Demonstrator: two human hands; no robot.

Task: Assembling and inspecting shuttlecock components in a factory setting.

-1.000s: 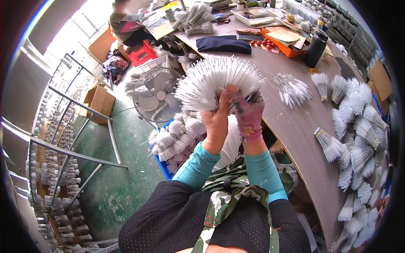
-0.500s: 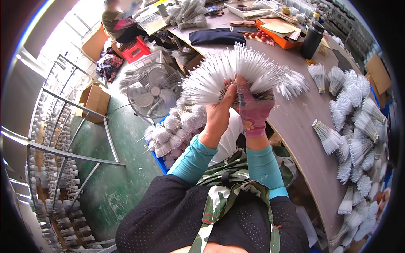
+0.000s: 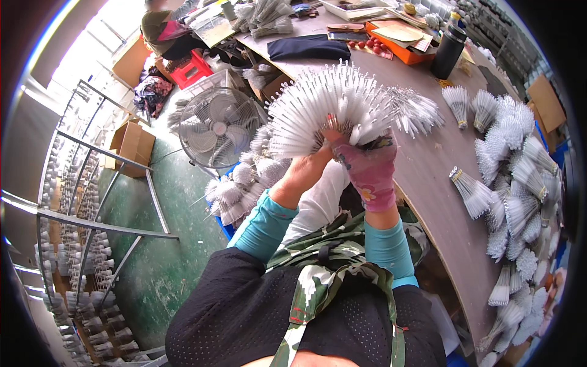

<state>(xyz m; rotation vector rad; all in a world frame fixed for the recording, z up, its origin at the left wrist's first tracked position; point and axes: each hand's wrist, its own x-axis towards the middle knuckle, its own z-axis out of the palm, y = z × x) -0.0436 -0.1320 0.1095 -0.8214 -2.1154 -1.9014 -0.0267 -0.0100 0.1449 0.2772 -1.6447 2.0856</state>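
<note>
A thick bunch of white bristle brushes with thin wire stems (image 3: pixel 324 104) spreads like a fan above my hands. My bare left hand (image 3: pixel 304 175) is closed round its gathered lower end. On the right side my right hand (image 3: pixel 371 171), in a pink floral glove with bare fingertips showing, is closed on the same bunch. Its thumb reaches across toward my left hand over the stems. Some fingers of both hands are hidden behind the bristles. Just beyond the bunch, loose brushes of the same kind (image 3: pixel 416 113) lie on the table (image 3: pixel 428 177).
Tied brush bundles (image 3: pixel 520 177) heap along the table's right side. A black bottle (image 3: pixel 449 52), an orange box (image 3: pixel 400 52) and dark folded cloth (image 3: pixel 309 49) stand farther back. Left are a fan (image 3: pixel 220 128), a blue crate of bundles (image 3: pixel 229 229) and a metal rack (image 3: pixel 92 220). A person sits far left.
My right thumb has swung from pointing up to lying leftward across the stems. My left hand has turned and dropped slightly, and its thumb is less visible. The bunch looks rounder.
</note>
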